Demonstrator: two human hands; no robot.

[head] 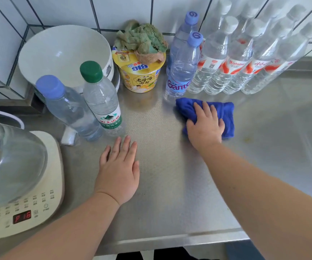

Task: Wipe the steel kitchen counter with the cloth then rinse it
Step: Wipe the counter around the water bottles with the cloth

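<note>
The right hand (205, 126) presses a folded blue cloth (224, 113) flat on the steel counter (170, 184), fingers spread, just in front of a "Ganten" bottle (181, 72). The left hand (118, 171) rests palm-down, holding nothing. A yellow "BIG" noodle cup (140, 77) stands behind; the cooker display (22, 217) reads "P16".

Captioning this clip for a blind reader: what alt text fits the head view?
A person's right hand presses a blue cloth flat on a steel counter, while the left hand rests open on it. Water bottles, a noodle cup and a white bowl line the tiled wall.
</note>
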